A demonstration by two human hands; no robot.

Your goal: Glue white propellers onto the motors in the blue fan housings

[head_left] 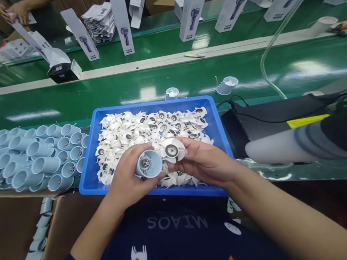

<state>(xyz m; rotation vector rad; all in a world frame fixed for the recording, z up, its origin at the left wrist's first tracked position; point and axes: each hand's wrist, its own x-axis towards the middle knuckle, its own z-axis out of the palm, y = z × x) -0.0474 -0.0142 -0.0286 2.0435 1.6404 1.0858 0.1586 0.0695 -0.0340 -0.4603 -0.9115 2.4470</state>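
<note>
My left hand [129, 175] is wrapped round a light blue fan housing [156, 164], a short tube whose open end faces me. Inside it a small motor part with red and copper colours shows. Between the fingers of my right hand [203, 160] is a white fan blade [172, 150], its dark round hub turned toward me. The blade is beside the housing's rim, close to it. Beneath both hands stands a blue tray [99, 189] heaped with white fan blades [130, 127].
Many light blue housings [29, 159] are stacked left of the tray. Two more housings [227, 86] stand behind it on the green conveyor belt [109, 85]. At right is a thick grey-white cylinder [281, 146]. Printed boxes [193, 15] and co-workers' hands [19, 12] are at the far side.
</note>
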